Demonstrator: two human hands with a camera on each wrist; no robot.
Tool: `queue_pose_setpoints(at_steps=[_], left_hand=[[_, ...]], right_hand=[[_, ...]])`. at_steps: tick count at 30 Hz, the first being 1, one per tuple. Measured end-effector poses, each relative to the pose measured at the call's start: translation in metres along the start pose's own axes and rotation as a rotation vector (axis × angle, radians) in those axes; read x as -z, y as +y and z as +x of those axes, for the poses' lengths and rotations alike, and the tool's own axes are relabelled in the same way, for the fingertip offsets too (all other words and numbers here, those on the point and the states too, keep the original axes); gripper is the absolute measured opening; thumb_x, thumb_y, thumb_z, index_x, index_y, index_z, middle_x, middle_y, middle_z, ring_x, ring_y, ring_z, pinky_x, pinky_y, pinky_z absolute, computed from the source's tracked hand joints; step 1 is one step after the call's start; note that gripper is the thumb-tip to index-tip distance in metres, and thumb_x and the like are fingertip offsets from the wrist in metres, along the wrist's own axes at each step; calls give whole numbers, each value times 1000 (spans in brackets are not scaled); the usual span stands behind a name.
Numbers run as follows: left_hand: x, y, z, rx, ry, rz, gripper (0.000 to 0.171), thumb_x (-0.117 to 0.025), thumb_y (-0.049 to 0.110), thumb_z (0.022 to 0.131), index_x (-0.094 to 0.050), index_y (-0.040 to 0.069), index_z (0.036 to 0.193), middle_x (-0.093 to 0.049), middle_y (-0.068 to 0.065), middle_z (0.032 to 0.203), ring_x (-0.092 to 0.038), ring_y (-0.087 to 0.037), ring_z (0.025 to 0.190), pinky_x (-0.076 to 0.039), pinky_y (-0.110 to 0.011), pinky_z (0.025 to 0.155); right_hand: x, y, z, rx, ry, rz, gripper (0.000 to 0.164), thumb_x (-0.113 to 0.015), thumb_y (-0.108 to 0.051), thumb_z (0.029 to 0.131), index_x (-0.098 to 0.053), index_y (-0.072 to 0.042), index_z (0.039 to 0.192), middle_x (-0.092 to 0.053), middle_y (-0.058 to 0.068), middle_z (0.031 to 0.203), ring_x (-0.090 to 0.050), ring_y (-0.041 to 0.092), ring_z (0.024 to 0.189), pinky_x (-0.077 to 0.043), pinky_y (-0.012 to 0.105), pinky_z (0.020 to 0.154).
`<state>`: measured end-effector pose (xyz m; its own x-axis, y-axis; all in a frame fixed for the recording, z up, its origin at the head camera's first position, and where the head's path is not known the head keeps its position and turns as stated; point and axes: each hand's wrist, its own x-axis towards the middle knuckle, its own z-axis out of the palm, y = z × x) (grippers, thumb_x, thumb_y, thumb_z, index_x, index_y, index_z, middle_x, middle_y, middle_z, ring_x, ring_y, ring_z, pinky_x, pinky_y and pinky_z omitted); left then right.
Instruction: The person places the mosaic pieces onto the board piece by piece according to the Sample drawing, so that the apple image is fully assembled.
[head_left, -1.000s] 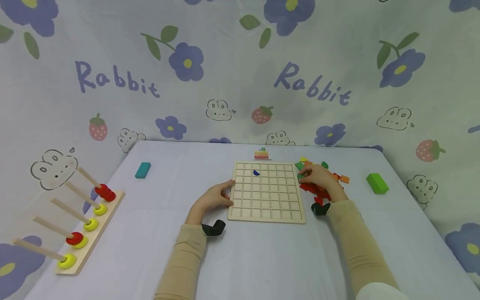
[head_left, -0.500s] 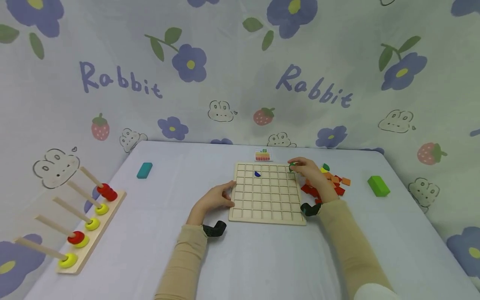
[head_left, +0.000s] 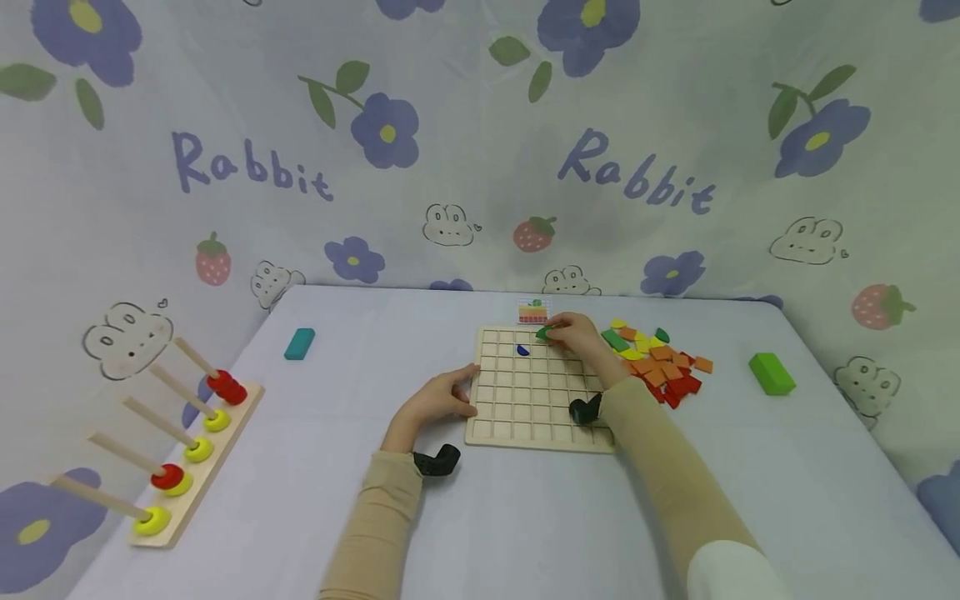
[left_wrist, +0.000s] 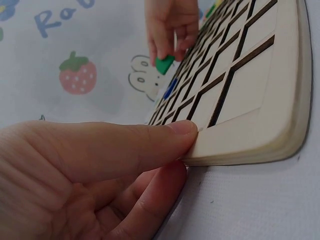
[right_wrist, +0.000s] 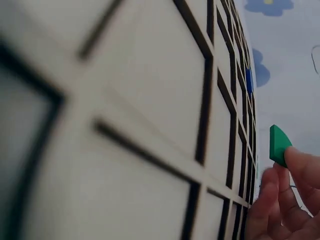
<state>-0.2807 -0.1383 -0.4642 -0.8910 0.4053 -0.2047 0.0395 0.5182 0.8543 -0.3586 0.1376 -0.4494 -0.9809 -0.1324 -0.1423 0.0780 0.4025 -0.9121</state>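
Observation:
My left hand (head_left: 437,397) holds the left edge of a wooden grid board (head_left: 517,408). In the left wrist view, its thumb (left_wrist: 165,137) lies on the board's rim, with a curled finger (left_wrist: 160,195) under it at the edge. Over the board's far side, my right hand (head_left: 576,335) pinches a green quarter-round piece (right_wrist: 277,144) between thumb and finger. A small blue half-round piece (head_left: 522,351) sits in a cell of the far part of the grid, left of the green piece. Part of the board's right side is hidden by the right forearm.
A picture card (head_left: 534,311) lies just beyond the board. Right of it spreads a pile of red, orange, yellow and green pieces (head_left: 663,367). A green block (head_left: 771,373) is farther right. At left are a teal block (head_left: 300,343) and a peg stand (head_left: 212,462) with rings.
My right hand has picked a green piece from the pile and carried it left over the board's far side. The left hand stays at the board's edge. The head view has shifted slightly.

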Motion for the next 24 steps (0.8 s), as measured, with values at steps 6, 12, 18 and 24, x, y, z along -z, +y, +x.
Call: queue_pose_setpoints(at_steps=[6, 12, 18, 24], left_hand=[[-2, -4, 3, 0, 0, -12, 81, -75, 2, 70, -38, 10, 142, -54, -4, 73, -48, -13, 64, -40, -25, 60], [0, -2, 2, -1, 6, -18, 81, -76, 2, 70, -38, 9, 142, -54, -6, 74, -48, -14, 64, -40, -26, 59], [-1, -1, 2, -3, -1, -12, 81, -75, 1, 70, -37, 9, 142, -54, -5, 73, -48, -13, 63, -40, -25, 59], [-2, -2, 3, 13, 4, -18, 82, -75, 1, 70, -37, 10, 142, -55, -5, 73, -48, -14, 64, -40, -25, 60]], right_hand=[[-2, -2, 5, 55, 6, -227, 19, -58, -9, 90, -63, -1, 107, -59, 18, 108, -56, 28, 93, -46, 35, 77], [-4, -2, 7, 68, -3, -338, 19, -59, -10, 89, -66, -4, 106, -60, 15, 101, -53, 25, 86, -42, 33, 70], [-4, -1, 8, 37, -10, -407, 23, -59, -13, 90, -66, -8, 112, -58, 15, 106, -51, 25, 89, -41, 33, 72], [-2, 2, 6, 62, 1, -391, 32, -59, -16, 90, -59, -7, 121, -57, 16, 107, -52, 27, 91, -43, 33, 71]])
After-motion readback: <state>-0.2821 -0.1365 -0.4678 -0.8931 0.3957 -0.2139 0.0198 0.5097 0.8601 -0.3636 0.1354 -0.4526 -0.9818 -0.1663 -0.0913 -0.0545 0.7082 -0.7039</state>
